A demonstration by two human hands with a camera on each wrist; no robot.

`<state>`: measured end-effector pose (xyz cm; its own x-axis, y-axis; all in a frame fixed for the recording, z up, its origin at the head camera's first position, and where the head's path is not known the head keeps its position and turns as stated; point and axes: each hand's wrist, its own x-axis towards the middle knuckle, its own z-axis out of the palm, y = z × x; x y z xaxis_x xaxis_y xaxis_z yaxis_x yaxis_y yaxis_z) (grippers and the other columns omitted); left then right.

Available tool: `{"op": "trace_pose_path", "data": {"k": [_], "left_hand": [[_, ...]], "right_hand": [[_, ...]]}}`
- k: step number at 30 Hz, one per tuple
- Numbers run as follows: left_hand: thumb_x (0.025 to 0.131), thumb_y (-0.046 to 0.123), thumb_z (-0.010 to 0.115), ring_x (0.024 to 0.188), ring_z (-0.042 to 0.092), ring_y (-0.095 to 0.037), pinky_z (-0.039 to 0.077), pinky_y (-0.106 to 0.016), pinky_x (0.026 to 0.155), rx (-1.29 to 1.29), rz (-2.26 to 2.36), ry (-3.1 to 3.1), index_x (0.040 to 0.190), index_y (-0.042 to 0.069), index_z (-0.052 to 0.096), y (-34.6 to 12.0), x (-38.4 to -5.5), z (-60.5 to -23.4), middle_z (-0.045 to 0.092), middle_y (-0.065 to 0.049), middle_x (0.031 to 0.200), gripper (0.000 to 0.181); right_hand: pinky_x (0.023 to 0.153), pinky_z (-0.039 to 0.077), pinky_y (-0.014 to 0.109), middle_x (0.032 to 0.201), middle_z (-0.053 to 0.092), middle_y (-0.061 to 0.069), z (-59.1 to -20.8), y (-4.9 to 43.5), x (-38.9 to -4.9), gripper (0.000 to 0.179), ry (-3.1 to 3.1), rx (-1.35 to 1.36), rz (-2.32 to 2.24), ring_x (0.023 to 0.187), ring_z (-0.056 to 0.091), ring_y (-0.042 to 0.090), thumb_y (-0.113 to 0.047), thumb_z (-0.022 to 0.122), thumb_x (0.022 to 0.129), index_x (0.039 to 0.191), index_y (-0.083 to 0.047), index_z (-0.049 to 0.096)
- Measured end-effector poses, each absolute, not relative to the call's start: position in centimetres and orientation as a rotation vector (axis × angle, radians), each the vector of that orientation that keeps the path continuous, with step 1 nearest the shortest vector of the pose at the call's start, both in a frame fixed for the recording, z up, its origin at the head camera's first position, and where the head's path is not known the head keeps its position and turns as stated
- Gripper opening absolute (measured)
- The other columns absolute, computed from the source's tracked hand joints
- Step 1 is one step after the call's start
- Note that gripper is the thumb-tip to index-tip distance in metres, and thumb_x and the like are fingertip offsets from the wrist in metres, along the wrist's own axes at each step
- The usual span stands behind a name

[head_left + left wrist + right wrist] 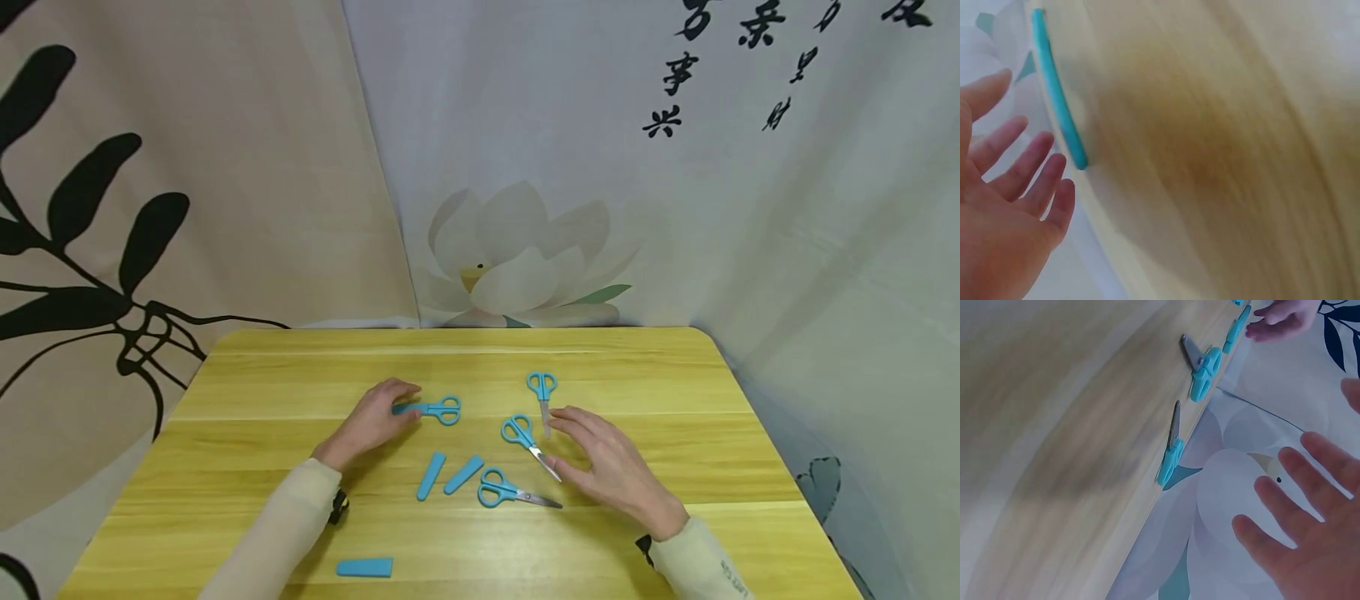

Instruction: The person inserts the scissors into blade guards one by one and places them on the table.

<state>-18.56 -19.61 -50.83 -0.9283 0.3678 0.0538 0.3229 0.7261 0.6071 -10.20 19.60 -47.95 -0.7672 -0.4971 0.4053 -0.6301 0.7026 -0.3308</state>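
"Where is your left hand [375, 422]?"

"Over the left part of the table [247, 400]. My fingers are loose and apart, and they bend just a bit. The covered scissors [447, 408] are right by them, with the blue cover next to my thumb. I can't tell if I touch it."

"Which way do those scissors lie?"

"The loops face the right edge, and the cover end faces the left edge."

"And your right hand [611, 467]?"

"Over the right part. Those fingers are spread wide and have hold of nothing. They are close to the blades of the far scissors [542, 387] and the middle scissors [519, 429]. I can't tell if they touch."

"How do the bare ones lie?"

"The far scissors have their loops to the far edge. The middle scissors slant, with the tip toward the near right corner. The near scissors [501, 490] point at the right edge."

"Any loose bits?"

"Two covers [431, 476] lie next to each other, just left of the near scissors. A third cover [364, 567] lies toward the near edge, well apart from them. Past the far edge hangs a cloth [517, 250] with a big flower."
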Motion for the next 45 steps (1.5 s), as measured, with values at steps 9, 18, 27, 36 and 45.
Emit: {"op": "trace_pose_path", "data": {"k": [9,18,27,36,45], "left_hand": [[0.101,0.033,0.07,0.142,0.044,-0.042,0.037,-0.062,0.113,0.609,1.125,2.82,0.147,0.005,0.055,-20.1,-14.7,-48.2,0.049,-0.017,0.154,0.056],[0.099,0.036,0.071,0.141,0.045,-0.043,0.041,-0.065,0.108,0.747,1.176,2.866,0.15,0.007,0.052,-19.8,-10.5,-46.7,0.047,-0.016,0.156,0.062],[0.097,0.029,0.072,0.14,0.045,-0.045,0.04,-0.069,0.106,0.8,1.2,2.922,0.148,0.006,0.053,-20.3,-7.3,-46.8,0.048,-0.016,0.156,0.059],[0.095,0.027,0.075,0.136,0.049,-0.044,0.044,-0.073,0.099,0.756,1.201,2.995,0.148,0.011,0.054,-21.3,-4.5,-47.7,0.049,-0.013,0.154,0.059],[0.094,0.026,0.076,0.135,0.051,-0.044,0.045,-0.072,0.096,0.709,1.246,3.017,0.146,0.011,0.056,-21.6,-3.3,-47.9,0.051,-0.012,0.153,0.058]], "right_hand": [[0.113,0.04,0.057,0.148,0.059,0.007,-47.5,19.9,-11.8,0.052,-2.733,0.976,0.733,0.143,0.046,0.033,-0.034,0.074,0.096,0.139,-0.007,0.065],[0.118,0.033,0.055,0.152,0.055,0.005,-47.9,19.5,-13.9,0.053,-2.812,1.077,0.77,0.147,0.041,0.034,-0.039,0.068,0.1,0.143,-0.009,0.062],[0.118,0.029,0.063,0.149,0.056,0.013,-49.0,18.6,-16.7,0.052,-2.864,1.173,0.737,0.147,0.039,0.041,-0.037,0.066,0.1,0.14,-0.004,0.063],[0.119,0.027,0.062,0.153,0.053,0.011,-49.4,18.0,-19.4,0.055,-2.959,1.157,0.684,0.15,0.034,0.039,-0.045,0.06,0.103,0.142,-0.006,0.062],[0.117,0.026,0.067,0.154,0.052,0.01,-50.1,17.6,-21.7,0.06,-3.058,1.135,0.648,0.151,0.031,0.04,-0.053,0.054,0.104,0.143,-0.007,0.062]]}}
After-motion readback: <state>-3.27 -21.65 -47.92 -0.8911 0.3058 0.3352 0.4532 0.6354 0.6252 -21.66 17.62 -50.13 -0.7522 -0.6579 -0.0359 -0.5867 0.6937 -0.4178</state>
